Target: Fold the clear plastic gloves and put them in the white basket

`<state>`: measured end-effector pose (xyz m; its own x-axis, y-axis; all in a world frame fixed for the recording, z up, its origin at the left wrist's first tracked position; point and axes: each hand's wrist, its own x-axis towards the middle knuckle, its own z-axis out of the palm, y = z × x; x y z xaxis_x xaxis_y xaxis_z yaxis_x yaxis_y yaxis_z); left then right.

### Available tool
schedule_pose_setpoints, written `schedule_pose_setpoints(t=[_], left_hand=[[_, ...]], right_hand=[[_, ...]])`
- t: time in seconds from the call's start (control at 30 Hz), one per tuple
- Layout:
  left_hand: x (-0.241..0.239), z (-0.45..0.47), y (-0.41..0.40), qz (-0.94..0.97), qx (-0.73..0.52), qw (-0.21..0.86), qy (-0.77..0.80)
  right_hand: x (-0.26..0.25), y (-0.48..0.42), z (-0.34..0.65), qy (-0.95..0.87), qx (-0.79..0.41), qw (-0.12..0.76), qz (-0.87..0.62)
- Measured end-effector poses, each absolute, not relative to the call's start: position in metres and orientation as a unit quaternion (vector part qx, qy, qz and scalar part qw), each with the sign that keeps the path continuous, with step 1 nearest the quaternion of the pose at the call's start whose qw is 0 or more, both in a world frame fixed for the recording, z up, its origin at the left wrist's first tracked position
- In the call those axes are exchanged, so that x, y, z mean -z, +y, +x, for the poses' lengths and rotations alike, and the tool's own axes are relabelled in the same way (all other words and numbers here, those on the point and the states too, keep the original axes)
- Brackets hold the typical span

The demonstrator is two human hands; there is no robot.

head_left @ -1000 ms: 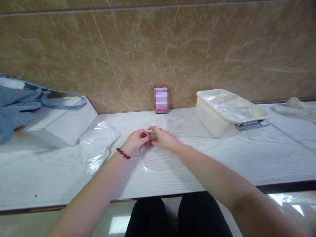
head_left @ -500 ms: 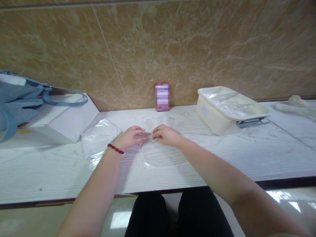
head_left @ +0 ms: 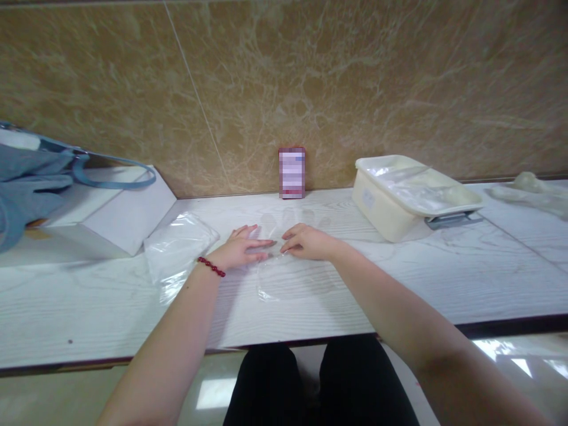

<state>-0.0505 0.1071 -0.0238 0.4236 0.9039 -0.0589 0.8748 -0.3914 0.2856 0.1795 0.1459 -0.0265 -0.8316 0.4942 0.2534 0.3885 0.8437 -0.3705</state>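
A thin, see-through plastic glove (head_left: pixel 284 287) lies flat on the white wood-grain table, its finger outlines faint toward the wall. My left hand (head_left: pixel 242 247), with a red bead bracelet at the wrist, rests on the glove's left side with fingers stretched and spread. From the right, my right hand (head_left: pixel 308 242) has its thumb and fingertips drawn together on the glove's film near the middle. The fingertips of the two hands are a small gap apart. Beside my left hand is a stack of clear plastic film (head_left: pixel 180 242).
A phone (head_left: pixel 291 173) leans upright against the marble wall. At right stands a cream bin (head_left: pixel 386 207) with clear plastic inside; more crumpled plastic (head_left: pixel 528 192) lies beyond it. A white box (head_left: pixel 128 219) and a blue bag (head_left: pixel 35 177) occupy the left. The table edge (head_left: pixel 306 342) runs before my knees.
My left hand's fingers have spread and stretched out from a more curled pose. My right hand has shifted slightly right, its fingertips still on the film. The glove stays in place.
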Motion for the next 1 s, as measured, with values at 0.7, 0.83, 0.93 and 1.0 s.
schedule_pose_setpoints(t=[0.7,0.83,0.93,1.0], left_hand=[[0.015,-0.050,0.098,0.781,0.097,0.180,0.590],[0.017,-0.051,0.098,0.781,0.095,0.176,0.591],[0.017,-0.054,0.099,0.785,0.092,0.168,0.590],[0.016,-0.057,0.099,0.789,0.092,0.163,0.585]], right_hand=[[0.017,0.150,0.189,-0.917,-0.115,0.118,-0.363],[0.019,0.154,0.192,-0.917,-0.119,0.115,-0.362],[0.020,0.158,0.194,-0.917,-0.128,0.106,-0.363],[0.021,0.159,0.195,-0.921,-0.131,0.100,-0.353]])
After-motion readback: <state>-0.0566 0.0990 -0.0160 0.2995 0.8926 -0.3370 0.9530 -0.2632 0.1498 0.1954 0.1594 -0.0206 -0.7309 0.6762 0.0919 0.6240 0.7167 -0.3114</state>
